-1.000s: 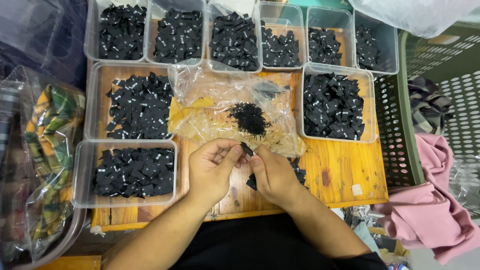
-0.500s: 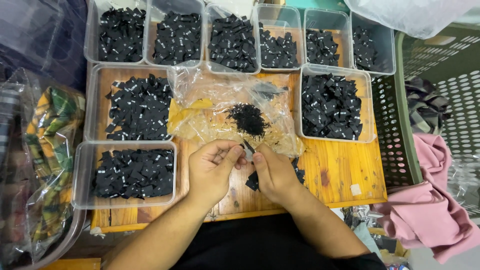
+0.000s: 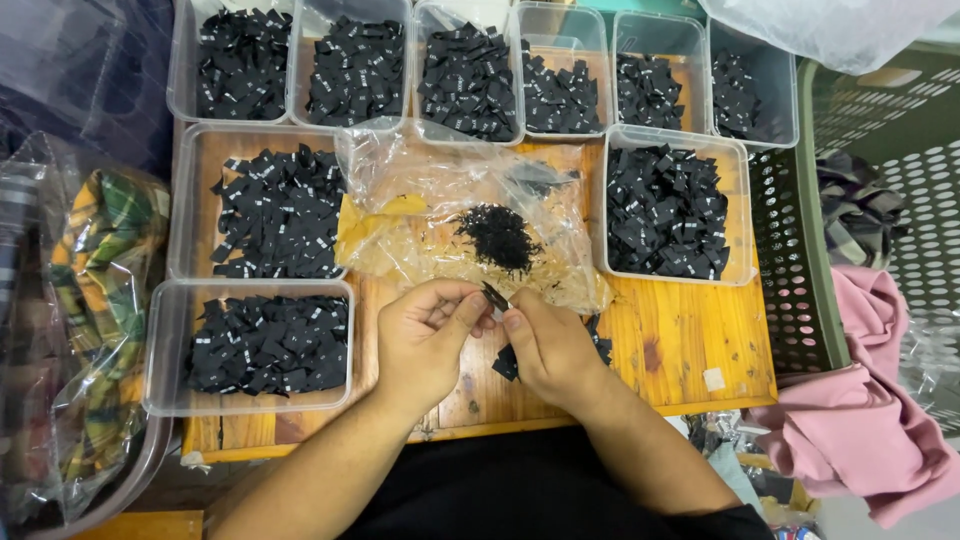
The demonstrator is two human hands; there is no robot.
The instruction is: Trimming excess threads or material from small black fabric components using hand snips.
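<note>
Black woven label (image 3: 495, 297) pinched between left hand (image 3: 428, 335) and right hand (image 3: 545, 345); beneath the grip, 1 loose label pile (image 3: 510, 362); likely folding.

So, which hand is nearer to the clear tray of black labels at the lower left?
Left. The left hand lies just right of that tray; the right hand is farther right.

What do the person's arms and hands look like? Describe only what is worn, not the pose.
Both arms are bare to the frame's lower edge: no sleeves show. The left hand and right hand wear no gloves, and no rings, watch or bands are visible. A black garment lies between the forearms.
</note>
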